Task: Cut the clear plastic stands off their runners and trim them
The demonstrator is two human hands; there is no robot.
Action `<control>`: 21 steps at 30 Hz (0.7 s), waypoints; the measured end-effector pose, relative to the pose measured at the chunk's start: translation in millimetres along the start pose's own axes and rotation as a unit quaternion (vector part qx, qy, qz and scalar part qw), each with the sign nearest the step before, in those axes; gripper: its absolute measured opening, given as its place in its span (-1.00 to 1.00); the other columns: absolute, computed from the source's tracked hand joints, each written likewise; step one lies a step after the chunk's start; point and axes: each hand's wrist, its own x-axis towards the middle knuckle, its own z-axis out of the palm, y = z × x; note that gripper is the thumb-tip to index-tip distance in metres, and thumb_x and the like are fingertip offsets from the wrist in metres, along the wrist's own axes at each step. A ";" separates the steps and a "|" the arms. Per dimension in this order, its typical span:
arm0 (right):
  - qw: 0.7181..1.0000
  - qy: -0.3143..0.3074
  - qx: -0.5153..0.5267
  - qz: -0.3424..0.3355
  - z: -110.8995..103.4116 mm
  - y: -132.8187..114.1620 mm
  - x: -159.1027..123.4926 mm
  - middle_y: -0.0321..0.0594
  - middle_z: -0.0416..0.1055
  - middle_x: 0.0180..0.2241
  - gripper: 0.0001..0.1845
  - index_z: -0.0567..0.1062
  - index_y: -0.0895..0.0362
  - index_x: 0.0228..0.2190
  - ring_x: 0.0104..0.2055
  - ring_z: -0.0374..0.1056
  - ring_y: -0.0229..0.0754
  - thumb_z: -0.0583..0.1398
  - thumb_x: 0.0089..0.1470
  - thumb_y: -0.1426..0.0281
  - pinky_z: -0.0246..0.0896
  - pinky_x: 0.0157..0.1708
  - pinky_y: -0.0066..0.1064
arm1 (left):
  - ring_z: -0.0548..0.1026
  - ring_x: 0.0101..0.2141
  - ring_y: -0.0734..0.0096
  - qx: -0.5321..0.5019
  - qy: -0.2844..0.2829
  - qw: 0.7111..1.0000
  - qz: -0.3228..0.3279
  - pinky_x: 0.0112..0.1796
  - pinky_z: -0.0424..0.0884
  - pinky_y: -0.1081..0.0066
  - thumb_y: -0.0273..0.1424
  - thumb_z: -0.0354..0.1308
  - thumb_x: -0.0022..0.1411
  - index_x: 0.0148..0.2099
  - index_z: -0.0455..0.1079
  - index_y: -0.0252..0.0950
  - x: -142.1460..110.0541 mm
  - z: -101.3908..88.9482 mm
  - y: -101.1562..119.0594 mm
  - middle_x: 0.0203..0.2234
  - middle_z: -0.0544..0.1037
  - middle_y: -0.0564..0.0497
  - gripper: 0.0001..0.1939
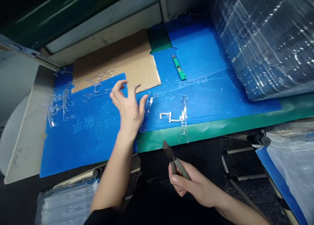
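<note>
My left hand (129, 107) is raised over the blue sheet (80, 143), its fingers spread and curved, with nothing visible between them. Close by its thumb lies a clear plastic part (148, 110), partly hidden by the hand. My right hand (188, 182) grips a pair of pliers-like cutters (173, 158) by the grey handles, dark jaws pointing up and away from me. Ahead of the cutters lies another clear plastic piece (183, 115) with a zigzag runner (170, 117) attached, its lower end over the green table edge (211, 128).
Several clear plastic pieces (60, 103) lie at left, more near the cardboard (110, 61). A green utility knife (180, 67) rests on the blue sheet. A large plastic-wrapped stack (270, 45) stands at right. Below are wrapped bundles (68, 202) and pipe framing (241, 177).
</note>
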 end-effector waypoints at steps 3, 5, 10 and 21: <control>1.000 -0.002 -0.011 -0.013 -11.2 1.6 -16.5 -0.39 0.19 -0.41 -0.56 0.34 0.08 -0.23 -0.40 0.13 -0.30 0.29 0.37 -0.01 0.19 -0.37 -0.45 | 0.55 0.04 -0.16 -0.085 -0.310 0.932 0.165 0.15 0.38 -0.05 -0.18 0.43 0.28 -0.01 0.65 -0.02 46.9 -6.0 38.8 -0.12 0.63 -0.12 -0.76; 0.999 0.004 -0.024 -0.020 -16.9 1.8 -24.2 -0.38 0.19 -0.41 -0.57 0.35 0.08 -0.23 -0.40 0.12 -0.28 0.27 0.39 -0.01 0.18 -0.36 -0.44 | 0.59 -0.16 -0.04 -0.102 -0.464 0.847 0.238 -0.04 0.42 0.12 -0.28 0.51 0.15 -0.10 0.68 0.04 70.2 10.2 70.7 -0.26 0.64 -0.05 -0.76; 0.997 0.033 -0.066 -0.031 -19.2 -1.1 -32.5 -0.34 0.23 -0.36 -0.59 0.38 0.08 -0.20 -0.35 0.16 -0.25 0.28 0.38 0.00 0.23 -0.32 -0.41 | 0.46 -0.43 0.14 -0.037 -0.608 0.721 0.329 -0.22 0.34 0.18 -0.58 0.46 -0.10 -0.48 0.58 -0.06 84.8 58.5 123.0 -0.45 0.59 0.00 -0.74; 0.949 0.115 -0.293 -0.024 -0.1 -43.2 -22.2 -0.24 0.39 -0.12 -0.75 0.37 0.03 -0.06 -0.09 0.30 -0.10 0.09 0.52 0.12 0.21 -0.01 -0.22 | 0.46 -0.70 0.48 -0.224 -0.403 0.887 0.019 -0.61 0.29 0.50 -0.09 0.29 0.45 -0.37 0.38 -0.24 38.5 -55.5 84.5 -0.65 0.55 0.08 -0.58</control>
